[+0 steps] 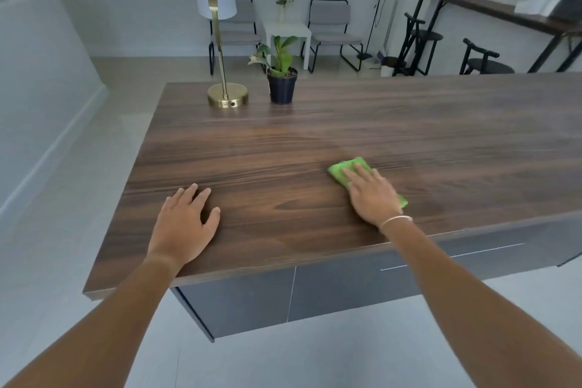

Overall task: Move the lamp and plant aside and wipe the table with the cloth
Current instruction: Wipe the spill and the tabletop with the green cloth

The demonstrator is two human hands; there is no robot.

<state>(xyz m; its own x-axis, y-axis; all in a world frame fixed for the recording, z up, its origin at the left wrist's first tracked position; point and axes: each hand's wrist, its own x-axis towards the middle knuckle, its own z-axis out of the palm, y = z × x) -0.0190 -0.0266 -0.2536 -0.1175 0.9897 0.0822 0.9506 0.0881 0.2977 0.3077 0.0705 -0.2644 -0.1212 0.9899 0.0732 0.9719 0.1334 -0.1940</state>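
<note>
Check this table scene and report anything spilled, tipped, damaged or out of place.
Nothing stands out. The lamp and plant stand upright at the table's far left; the right hand presses the green cloth flat; the left hand rests empty.

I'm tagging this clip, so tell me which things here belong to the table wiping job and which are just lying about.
Part of the job:
green cloth under the right hand
wooden table
brass lamp
potted plant
left hand, flat on the table

Just around:
grey chairs
white side table
black stools
</note>
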